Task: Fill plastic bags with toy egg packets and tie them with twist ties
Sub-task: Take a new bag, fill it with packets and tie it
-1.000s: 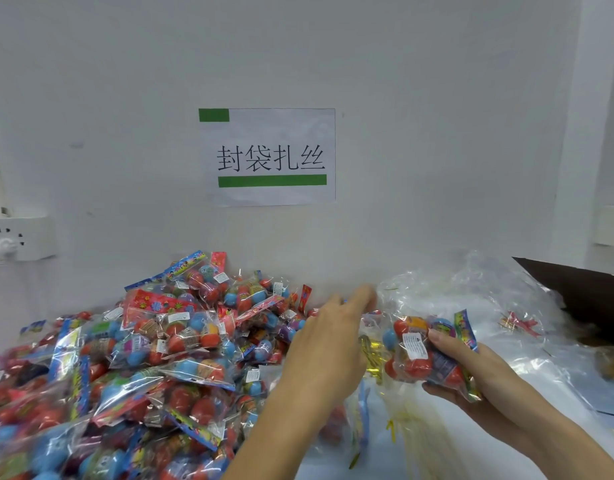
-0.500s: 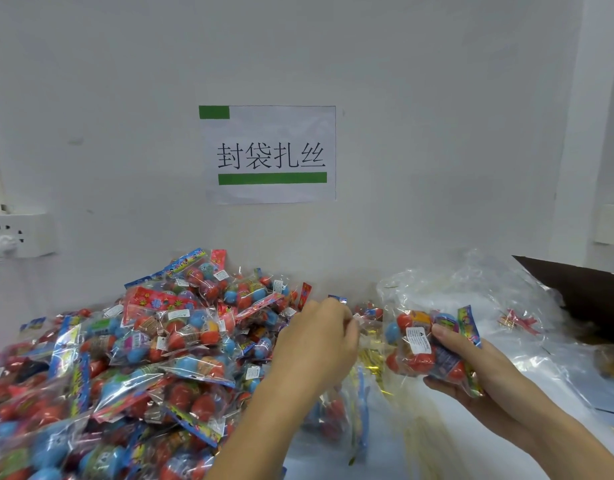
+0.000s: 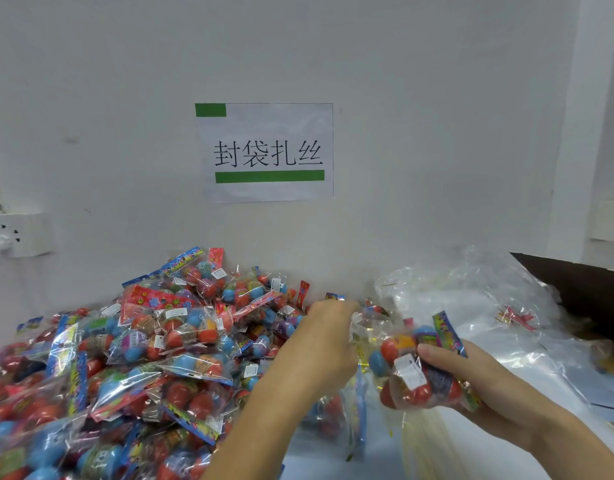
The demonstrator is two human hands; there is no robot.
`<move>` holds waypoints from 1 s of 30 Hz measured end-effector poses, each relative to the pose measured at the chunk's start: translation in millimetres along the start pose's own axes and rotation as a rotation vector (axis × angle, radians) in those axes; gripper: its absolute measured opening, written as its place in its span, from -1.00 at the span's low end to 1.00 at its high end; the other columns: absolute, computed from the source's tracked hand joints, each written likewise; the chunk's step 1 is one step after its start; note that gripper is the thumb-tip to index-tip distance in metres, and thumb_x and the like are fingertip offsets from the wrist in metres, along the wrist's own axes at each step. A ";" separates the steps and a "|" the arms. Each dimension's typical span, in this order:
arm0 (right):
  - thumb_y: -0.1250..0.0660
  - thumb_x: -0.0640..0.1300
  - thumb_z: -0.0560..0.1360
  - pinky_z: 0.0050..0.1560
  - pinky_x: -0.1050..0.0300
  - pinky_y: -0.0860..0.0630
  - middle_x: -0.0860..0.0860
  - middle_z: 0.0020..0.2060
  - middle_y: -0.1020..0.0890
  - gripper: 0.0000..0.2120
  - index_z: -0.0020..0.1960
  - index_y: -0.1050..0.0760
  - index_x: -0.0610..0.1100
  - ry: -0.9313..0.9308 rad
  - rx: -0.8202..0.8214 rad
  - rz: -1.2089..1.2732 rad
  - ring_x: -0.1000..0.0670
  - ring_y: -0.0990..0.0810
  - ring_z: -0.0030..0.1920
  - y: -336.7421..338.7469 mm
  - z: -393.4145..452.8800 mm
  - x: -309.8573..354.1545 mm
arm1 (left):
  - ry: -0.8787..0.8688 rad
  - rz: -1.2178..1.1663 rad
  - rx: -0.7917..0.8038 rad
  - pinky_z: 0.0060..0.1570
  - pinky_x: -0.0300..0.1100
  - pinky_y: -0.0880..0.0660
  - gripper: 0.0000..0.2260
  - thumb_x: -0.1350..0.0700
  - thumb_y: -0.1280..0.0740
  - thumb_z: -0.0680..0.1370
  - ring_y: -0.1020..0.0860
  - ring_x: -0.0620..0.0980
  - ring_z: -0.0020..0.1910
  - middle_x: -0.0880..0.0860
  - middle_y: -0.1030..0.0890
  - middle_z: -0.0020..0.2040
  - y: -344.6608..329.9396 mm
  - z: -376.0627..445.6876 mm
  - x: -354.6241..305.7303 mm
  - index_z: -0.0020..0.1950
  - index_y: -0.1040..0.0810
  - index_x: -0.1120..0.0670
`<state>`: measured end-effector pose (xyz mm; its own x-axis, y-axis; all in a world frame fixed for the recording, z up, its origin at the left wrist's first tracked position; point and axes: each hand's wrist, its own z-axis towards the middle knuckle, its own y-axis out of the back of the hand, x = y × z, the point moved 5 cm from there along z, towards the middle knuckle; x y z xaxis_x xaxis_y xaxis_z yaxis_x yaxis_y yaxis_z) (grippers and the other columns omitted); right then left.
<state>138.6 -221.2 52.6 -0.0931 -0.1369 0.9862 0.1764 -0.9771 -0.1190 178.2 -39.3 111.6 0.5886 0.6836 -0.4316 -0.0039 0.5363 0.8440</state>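
A large heap of toy egg packets [image 3: 153, 355], red and blue eggs in clear wrappers, covers the left half of the table. My right hand [image 3: 478, 386] grips a bundle of egg packets [image 3: 416, 372] wrapped in clear plastic, thumb across the top. My left hand [image 3: 323, 344] is curled just left of it, fingers pinching the clear plastic at the bundle's upper left edge. A few gold twist ties [image 3: 362, 355] show between the hands, partly hidden.
A pile of clear plastic bags [image 3: 472, 299] lies at the back right, with red and gold twist ties [image 3: 515, 318] on it. A dark cardboard box [image 3: 582, 289] stands at the far right. A wall with a paper sign [image 3: 264, 152] closes the back.
My left hand has drawn back from a stretched reach and curled its fingers onto the plastic. The right hand with the bundle has sunk slightly toward me.
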 end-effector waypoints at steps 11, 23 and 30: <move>-0.51 0.13 0.23 -0.22 0.14 -0.61 -0.16 -0.08 -0.74 -0.47 0.07 -0.68 -0.18 -0.099 -0.301 -0.192 -0.04 -0.72 -0.17 9.8 4.7 -14.5 | -0.094 0.007 0.194 0.25 -0.08 -0.44 -0.37 0.31 -0.24 0.56 -0.40 0.02 0.37 -0.07 -0.33 0.40 -14.0 -9.1 -16.7 0.45 -0.29 -0.31; -0.51 -0.03 0.43 -0.05 -0.14 -0.66 -0.14 -0.21 -0.74 -0.74 -0.03 -0.66 -0.21 0.055 -0.593 -0.091 -0.13 -0.72 -0.21 2.4 7.8 -18.5 | -0.082 0.055 0.239 0.11 0.03 -0.52 -0.34 0.35 -0.22 0.51 -0.42 0.10 0.21 0.01 -0.32 0.26 -22.9 -9.5 -20.8 0.49 -0.20 -0.18; -0.59 -0.02 0.35 -0.47 0.24 -0.48 -0.03 -0.29 -0.72 -0.75 -0.07 -0.62 -0.10 0.072 -0.586 -0.432 -0.06 -0.72 -0.30 -2.2 3.7 -15.2 | -0.103 -0.064 0.000 0.15 -0.29 -0.33 -0.44 0.33 -0.21 0.53 -0.39 -0.02 0.27 -0.02 -0.36 0.25 -9.0 -2.7 -20.3 0.43 -0.35 -0.16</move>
<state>143.2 -216.4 38.3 -0.1032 0.2898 0.9515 -0.4423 -0.8702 0.2170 164.1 -56.7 111.9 0.6678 0.5934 -0.4493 0.0359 0.5773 0.8158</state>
